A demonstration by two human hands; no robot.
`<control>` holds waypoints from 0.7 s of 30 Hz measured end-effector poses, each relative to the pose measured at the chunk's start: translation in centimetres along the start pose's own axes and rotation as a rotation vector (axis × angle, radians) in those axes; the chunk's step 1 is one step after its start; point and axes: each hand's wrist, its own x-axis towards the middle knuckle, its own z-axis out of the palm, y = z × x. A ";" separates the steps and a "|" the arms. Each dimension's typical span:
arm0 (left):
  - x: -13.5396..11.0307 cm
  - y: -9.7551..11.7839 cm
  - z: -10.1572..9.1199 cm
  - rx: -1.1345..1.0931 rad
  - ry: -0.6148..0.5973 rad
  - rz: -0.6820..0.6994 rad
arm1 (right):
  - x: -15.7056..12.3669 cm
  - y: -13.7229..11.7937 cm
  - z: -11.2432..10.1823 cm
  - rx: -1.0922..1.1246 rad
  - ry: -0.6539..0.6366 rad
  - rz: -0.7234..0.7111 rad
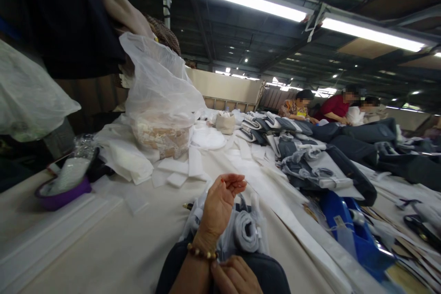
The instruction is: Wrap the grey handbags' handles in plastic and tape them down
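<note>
My left hand [220,206] is raised over a dark bag [265,271], palm partly turned up, its fingers loosely bent with nothing in them. Around that wrist sits a beaded bracelet [201,251]. My right hand [237,275] is closed at the bracelet, fingertips against the beads and the wrist. Beneath both hands lies the dark bag, partly hidden by my forearm. On its far side are clear wrapping and a roll of pale padding [246,232].
Left on the table are a purple tape roll [64,195] and a large plastic bag [158,82]. Flat white pieces [179,170] lie ahead. To the right are stacked dark bags [296,161] and a blue bin [354,225]. Several people [332,108] work at the far right.
</note>
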 end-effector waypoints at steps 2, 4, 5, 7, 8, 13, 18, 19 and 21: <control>-1.3 1.3 0.1 0.179 -0.085 0.006 | 0.3 0.1 -0.7 0.022 -0.017 0.029; -3.1 2.8 -0.4 0.508 -0.162 0.036 | 0.5 0.1 -1.0 0.043 -0.043 0.035; -4.2 3.5 -0.8 0.705 -0.204 0.061 | 0.5 0.0 -1.1 0.047 -0.040 0.025; -6.2 4.6 -2.2 1.073 -0.336 0.126 | 0.6 -0.1 -1.2 0.051 -0.024 -0.005; -7.1 5.0 -3.0 1.208 -0.429 0.169 | 0.7 -0.2 -1.3 0.062 -0.030 -0.006; -10.1 4.8 -6.2 1.568 -0.828 0.341 | 0.5 -0.7 -2.3 0.179 -0.121 0.020; -10.5 4.3 -7.0 1.678 -0.914 0.350 | 0.6 -1.1 -2.3 0.245 -0.135 0.068; -10.4 4.3 -7.1 1.693 -0.921 0.350 | 0.7 -1.2 -2.3 0.251 -0.128 0.076; -10.3 4.3 -7.3 1.727 -0.951 0.371 | 1.0 -1.5 -2.7 0.268 -0.152 0.088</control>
